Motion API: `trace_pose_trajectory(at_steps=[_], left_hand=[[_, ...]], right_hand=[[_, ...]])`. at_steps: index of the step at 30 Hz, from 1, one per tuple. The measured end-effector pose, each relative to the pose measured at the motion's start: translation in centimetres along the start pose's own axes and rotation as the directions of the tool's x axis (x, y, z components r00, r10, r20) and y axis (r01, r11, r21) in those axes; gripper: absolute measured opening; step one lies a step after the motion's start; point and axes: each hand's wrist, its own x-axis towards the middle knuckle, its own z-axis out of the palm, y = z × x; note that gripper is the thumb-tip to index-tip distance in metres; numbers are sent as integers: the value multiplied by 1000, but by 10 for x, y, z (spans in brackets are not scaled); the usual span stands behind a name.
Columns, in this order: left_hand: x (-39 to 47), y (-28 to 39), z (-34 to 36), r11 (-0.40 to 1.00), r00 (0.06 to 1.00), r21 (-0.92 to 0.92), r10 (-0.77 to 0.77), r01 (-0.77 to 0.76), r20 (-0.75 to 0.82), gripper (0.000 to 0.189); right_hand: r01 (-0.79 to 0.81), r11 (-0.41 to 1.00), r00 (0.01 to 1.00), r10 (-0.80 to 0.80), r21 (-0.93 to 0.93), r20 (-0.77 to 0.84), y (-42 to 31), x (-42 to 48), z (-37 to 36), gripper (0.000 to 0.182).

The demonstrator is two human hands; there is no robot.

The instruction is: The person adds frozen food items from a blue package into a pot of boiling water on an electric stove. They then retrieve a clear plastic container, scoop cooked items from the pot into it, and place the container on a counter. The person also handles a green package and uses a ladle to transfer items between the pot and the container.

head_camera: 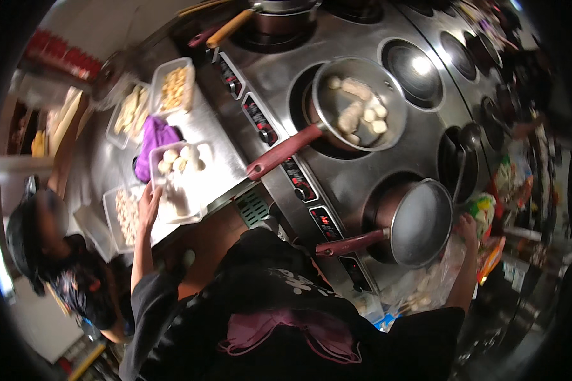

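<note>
My left hand (pixel 148 205) grips the near edge of a clear plastic container (pixel 175 152) that holds pale round balls and white pieces. A purple cloth (pixel 155 133) lies just behind that container. Far to the right, my right hand (pixel 467 228) is beside a green and white plastic package (pixel 482 212); whether the fingers hold it is unclear. Between the hands, a saucepan with a red handle (pixel 286 151) holds liquid, pale balls and sausage-like pieces on the cooktop. Nearer me stands a second saucepan (pixel 422 224) with greyish contents or interior.
More plastic containers of food (pixel 174 88) stand on the steel counter (pixel 224 166) at left. A co-worker in a dark cap (pixel 24 228) is at the far left. A ladle (pixel 469 138) rests at the right of the burners, and a bag of pale food (pixel 424 290) lies near my right arm.
</note>
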Motion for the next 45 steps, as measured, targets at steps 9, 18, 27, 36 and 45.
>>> trace_pose_trajectory(at_steps=[9, 18, 27, 36, 45], left_hand=[[-55, 160, 49, 879, 797, 99, 466, -466, -384, 33], [-221, 266, 245, 589, 525, -753, 758, -295, 387, 22], [-491, 216, 482, 818, -224, -471, 416, -332, 881, 18], [-603, 198, 580, 603, -285, -268, 69, -751, 956, 24], [-530, 264, 572, 79, -26, -239, 912, -968, 408, 58]], right_hand=[[209, 929, 899, -305, -305, -315, -12, -143, -19, 34], [-111, 889, 863, -136, -445, -487, 106, -356, -78, 33], [-402, 908, 841, 317, -116, -438, 315, -463, -15, 40], [-346, 933, 855, 272, -95, -442, 304, -496, 25, 49], [-12, 999, 954, 0, -39, -300, 215, -478, -41, 30]])
